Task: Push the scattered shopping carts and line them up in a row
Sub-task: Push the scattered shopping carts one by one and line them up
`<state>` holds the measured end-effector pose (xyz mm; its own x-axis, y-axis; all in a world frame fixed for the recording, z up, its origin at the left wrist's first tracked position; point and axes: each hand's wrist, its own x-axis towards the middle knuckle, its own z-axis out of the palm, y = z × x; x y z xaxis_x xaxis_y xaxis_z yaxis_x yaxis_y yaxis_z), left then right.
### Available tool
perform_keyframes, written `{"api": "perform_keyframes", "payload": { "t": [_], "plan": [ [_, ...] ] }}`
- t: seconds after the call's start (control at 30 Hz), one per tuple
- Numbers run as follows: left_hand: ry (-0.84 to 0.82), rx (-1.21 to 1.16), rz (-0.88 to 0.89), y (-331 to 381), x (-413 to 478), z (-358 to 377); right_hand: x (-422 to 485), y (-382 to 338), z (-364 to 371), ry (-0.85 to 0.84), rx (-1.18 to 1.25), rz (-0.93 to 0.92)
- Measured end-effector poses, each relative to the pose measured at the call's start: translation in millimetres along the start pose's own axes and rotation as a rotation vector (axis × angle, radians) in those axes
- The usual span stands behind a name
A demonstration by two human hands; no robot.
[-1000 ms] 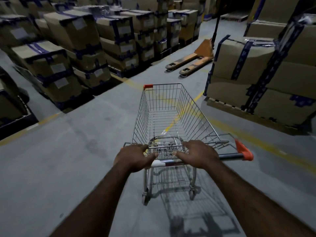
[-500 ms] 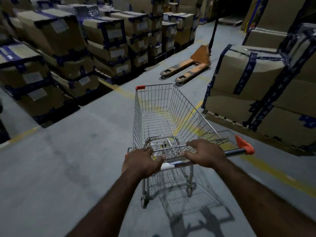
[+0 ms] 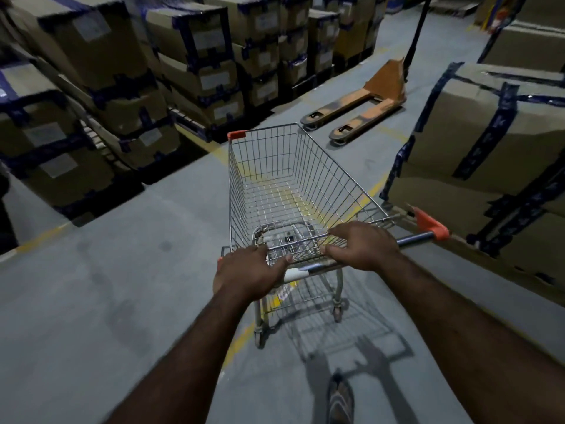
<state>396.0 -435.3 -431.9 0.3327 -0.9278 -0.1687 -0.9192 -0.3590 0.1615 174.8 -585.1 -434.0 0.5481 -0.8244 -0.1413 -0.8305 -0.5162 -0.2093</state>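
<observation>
One empty wire shopping cart (image 3: 293, 179) with orange corner caps stands in front of me on the grey warehouse floor, nose pointing up the aisle. My left hand (image 3: 247, 270) grips the left part of its handle bar. My right hand (image 3: 363, 244) grips the bar further right, fingers curled over the basket's rear wire. The bar's orange right end (image 3: 434, 226) sticks out past my right hand. No other cart is in view.
An orange pallet jack (image 3: 360, 108) lies on the floor just ahead of the cart. Stacks of taped cardboard boxes (image 3: 122, 87) line the left side. A large taped box stack (image 3: 495, 142) stands close on the right. Yellow floor lines run under the cart. My foot (image 3: 341, 399) shows below.
The cart and I have rolled forward up the aisle. The pallet jack and the right box stack are nearer, and the left boxes have slid past.
</observation>
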Motion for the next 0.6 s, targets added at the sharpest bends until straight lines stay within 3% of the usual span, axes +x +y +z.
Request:
{"api": "perform_keyframes", "payload": {
  "t": [0.6],
  "plan": [
    [0.091, -0.021, -0.289, 65.3, 221.0, -28.7, 275.0, 85.7, -63.1, -0.069, -0.058, -0.275]
  ]
}}
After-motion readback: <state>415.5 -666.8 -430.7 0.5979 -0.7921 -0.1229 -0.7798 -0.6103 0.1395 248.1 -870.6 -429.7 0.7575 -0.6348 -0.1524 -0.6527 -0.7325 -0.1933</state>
